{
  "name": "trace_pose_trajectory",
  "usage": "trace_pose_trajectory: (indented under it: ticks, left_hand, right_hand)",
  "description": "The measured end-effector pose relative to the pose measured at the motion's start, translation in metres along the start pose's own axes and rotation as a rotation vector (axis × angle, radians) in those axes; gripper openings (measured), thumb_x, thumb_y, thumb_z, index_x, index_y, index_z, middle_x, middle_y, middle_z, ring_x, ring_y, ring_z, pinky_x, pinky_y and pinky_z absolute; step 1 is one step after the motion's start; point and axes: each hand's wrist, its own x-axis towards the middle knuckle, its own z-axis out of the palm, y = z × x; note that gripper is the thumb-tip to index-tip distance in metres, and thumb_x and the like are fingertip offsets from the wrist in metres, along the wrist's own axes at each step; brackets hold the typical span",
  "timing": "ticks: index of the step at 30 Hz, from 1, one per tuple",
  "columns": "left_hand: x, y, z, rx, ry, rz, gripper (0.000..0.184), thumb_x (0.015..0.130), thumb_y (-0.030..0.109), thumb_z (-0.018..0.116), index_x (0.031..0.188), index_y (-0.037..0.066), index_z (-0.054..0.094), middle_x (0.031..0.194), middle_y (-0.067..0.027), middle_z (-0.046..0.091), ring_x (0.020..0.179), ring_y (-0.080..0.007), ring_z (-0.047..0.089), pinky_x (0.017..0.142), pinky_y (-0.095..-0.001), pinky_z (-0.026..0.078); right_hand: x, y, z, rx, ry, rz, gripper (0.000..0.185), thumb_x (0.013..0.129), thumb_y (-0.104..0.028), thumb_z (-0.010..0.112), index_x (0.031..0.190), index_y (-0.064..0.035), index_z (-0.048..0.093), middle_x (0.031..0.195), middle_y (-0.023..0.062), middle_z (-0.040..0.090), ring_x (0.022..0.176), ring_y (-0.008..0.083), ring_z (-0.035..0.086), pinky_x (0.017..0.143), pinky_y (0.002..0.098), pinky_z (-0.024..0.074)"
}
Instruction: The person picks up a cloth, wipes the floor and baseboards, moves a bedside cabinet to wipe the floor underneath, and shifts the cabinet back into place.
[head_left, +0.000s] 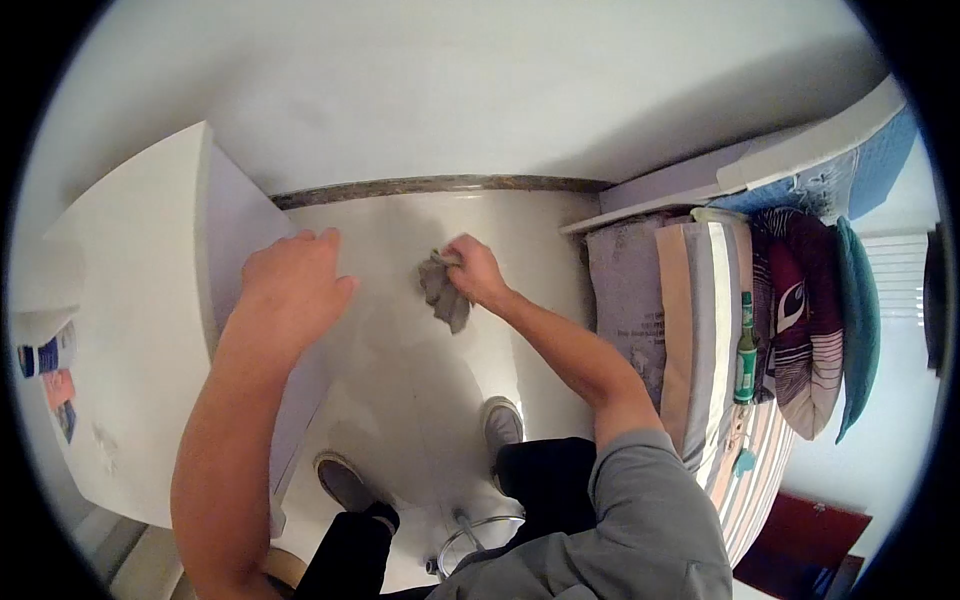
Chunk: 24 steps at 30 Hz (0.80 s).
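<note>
A crumpled grey-brown cloth [446, 293] hangs from my right hand [474, 271], whose fingers are closed on its upper end, above the pale floor. My left hand [298, 283] is raised beside the inner edge of the white table [150, 300], its back towards me. The fingers of this hand point forward with the thumb apart from them, and nothing shows in it.
To the right is a bed [740, 490] with folded bedding, a green bottle [746, 365] and cushions [800, 315]. A wall with a dark baseboard [430, 185] stands ahead. A round metal stool base [480, 535] is near my feet.
</note>
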Motion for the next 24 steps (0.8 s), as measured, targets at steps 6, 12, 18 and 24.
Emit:
trace_pose_trajectory:
  ticks: [6, 12, 18, 24]
  left_hand:
    - [0.015, 0.008, 0.003, 0.027, -0.045, 0.002, 0.049, 0.091, 0.027, 0.069, 0.132, 0.003, 0.056, 0.111, -0.0209, 0.067, 0.105, -0.0403, 0.064, 0.089, -0.0507, 0.052]
    - [0.016, 0.009, 0.009, 0.022, -0.013, 0.014, 0.056, 0.089, 0.022, 0.073, 0.138, 0.003, 0.053, 0.115, -0.0195, 0.065, 0.108, -0.0381, 0.062, 0.092, -0.0480, 0.051]
    - [0.026, 0.031, -0.001, 0.052, -0.146, -0.105, 0.061, 0.086, 0.016, 0.076, 0.140, 0.003, 0.051, 0.123, -0.0175, 0.063, 0.113, -0.0359, 0.061, 0.097, -0.0454, 0.050]
    - [0.036, 0.025, 0.006, 0.076, -0.084, -0.083, 0.064, 0.080, 0.015, 0.080, 0.137, 0.002, 0.053, 0.121, -0.0165, 0.063, 0.106, -0.0348, 0.061, 0.092, -0.0460, 0.049]
  right_hand:
    - [-0.032, 0.072, -0.055, -0.159, 0.190, 0.213, 0.031, 0.074, -0.004, 0.064, 0.105, -0.0033, 0.068, 0.109, 0.0187, 0.065, 0.107, 0.0389, 0.063, 0.094, 0.0464, 0.0522]
    - [0.090, 0.144, -0.170, -0.961, -0.018, 0.626, 0.030, 0.090, -0.021, 0.062, 0.110, -0.0016, 0.074, 0.125, 0.0201, 0.065, 0.118, 0.0360, 0.064, 0.093, 0.0505, 0.0557]
    - [0.121, 0.352, -0.145, -0.834, -0.214, 0.929, 0.048, 0.098, -0.035, 0.053, 0.133, -0.0048, 0.065, 0.149, 0.0185, 0.054, 0.136, 0.0386, 0.053, 0.110, 0.0507, 0.0442]
    - [0.128, 0.443, -0.110, -0.739, -0.243, 0.946, 0.055, 0.101, -0.039, 0.046, 0.149, -0.0118, 0.052, 0.156, 0.0189, 0.046, 0.143, 0.0366, 0.045, 0.117, 0.0527, 0.0347]
